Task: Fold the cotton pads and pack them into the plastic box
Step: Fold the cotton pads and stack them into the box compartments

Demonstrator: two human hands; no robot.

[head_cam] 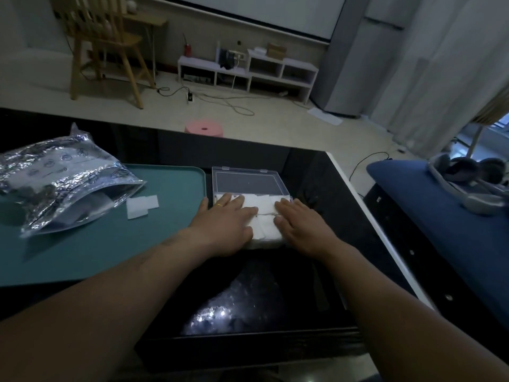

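Observation:
A clear plastic box (249, 179) lies open on the dark table, its lid laid back on the far side. White folded cotton pads (264, 208) fill its near half. My left hand (228, 226) lies flat on the left part of the pads, fingers straight. My right hand (301, 226) presses flat on the right part, fingers straight. Two loose cotton pads (141, 206) lie on the teal tray to the left of the box.
The teal tray (96, 255) covers the table's left side and carries a crumpled silver foil bag (63, 177) with its mouth open. The table's white edge (366, 216) runs along the right. A blue seat (440, 216) stands beyond it.

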